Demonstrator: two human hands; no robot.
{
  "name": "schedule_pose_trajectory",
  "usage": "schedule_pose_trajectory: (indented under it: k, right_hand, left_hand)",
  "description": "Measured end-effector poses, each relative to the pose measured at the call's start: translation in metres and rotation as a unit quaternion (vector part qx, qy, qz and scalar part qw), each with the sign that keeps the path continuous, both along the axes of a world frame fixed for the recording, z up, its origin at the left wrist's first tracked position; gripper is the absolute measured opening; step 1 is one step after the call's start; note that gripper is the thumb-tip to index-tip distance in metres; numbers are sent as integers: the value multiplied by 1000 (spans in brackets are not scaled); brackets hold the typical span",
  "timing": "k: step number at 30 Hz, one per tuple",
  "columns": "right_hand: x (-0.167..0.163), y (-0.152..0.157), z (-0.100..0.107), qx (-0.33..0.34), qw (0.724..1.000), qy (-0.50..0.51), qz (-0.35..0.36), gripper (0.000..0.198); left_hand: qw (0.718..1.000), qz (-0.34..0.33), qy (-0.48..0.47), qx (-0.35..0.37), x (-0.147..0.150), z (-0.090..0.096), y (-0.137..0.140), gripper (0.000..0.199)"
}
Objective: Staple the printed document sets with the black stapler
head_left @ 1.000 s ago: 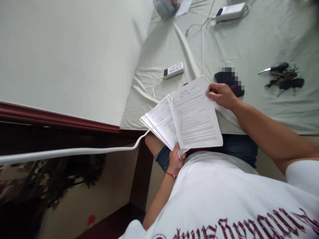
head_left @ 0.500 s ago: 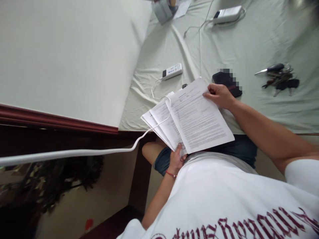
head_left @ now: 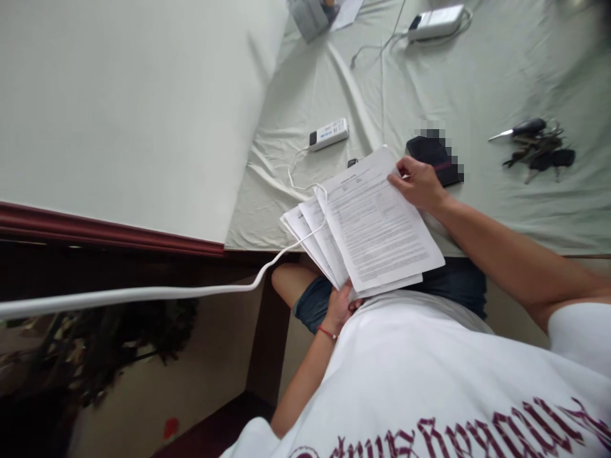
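Printed paper sheets (head_left: 382, 222) fan out over my lap and the table's near edge. My right hand (head_left: 420, 183) pinches the top sheet at its upper right edge, between thumb and fingers. Low down, my left hand (head_left: 340, 305) grips the bottom corner of the sheets, with its fingers partly hidden behind them. A red bracelet (head_left: 327, 332) circles that wrist. Across the sheets' left part runs a white cable (head_left: 305, 236). Just beyond my right hand lies a dark, partly pixelated object (head_left: 432, 156).
On the cloth-covered table (head_left: 382, 95) lie a white power bank (head_left: 329, 134), a larger white device (head_left: 436, 23) with a cable, and a screwdriver (head_left: 520, 129) beside keys (head_left: 541, 152). A grey object (head_left: 309, 20) stands far back. A pale wall (head_left: 119, 114) rises at left.
The left-hand sheets have slid right and fan out less. Another sheet's lower edge now shows beneath the top one. My left thumb has shifted slightly; my right hand keeps its pinch.
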State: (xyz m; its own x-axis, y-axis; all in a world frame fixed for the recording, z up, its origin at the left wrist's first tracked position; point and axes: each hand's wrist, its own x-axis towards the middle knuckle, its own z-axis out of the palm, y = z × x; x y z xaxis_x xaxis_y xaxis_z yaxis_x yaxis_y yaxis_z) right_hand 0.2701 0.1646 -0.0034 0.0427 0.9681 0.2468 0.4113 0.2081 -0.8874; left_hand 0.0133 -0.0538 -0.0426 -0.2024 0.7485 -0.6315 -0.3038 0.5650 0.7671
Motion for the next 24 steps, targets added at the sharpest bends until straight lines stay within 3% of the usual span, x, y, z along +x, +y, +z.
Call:
schedule_pose_trajectory:
  k: [6,10,12,18,24]
  right_hand:
    - [2,0,-1,-58,995,-58,62,25]
    - [1,-6,1,-170,965,53,194,25]
    - [0,-7,0,-208,949,73,224,24]
    - [4,-5,2,-203,958,17,200,13]
    - [12,-5,9,-194,957,116,181,14]
  left_hand:
    - [999,-26,18,6,-3,-2,-3,22]
    - [1000,-23,9,16,-2,-1,-5,23]
    - [1000,-17,1,20,-1,-1,-5,25]
    - [999,-11,-30,31,1,2,-3,47]
    - [998,37,-55,19,-2,0,-4,75]
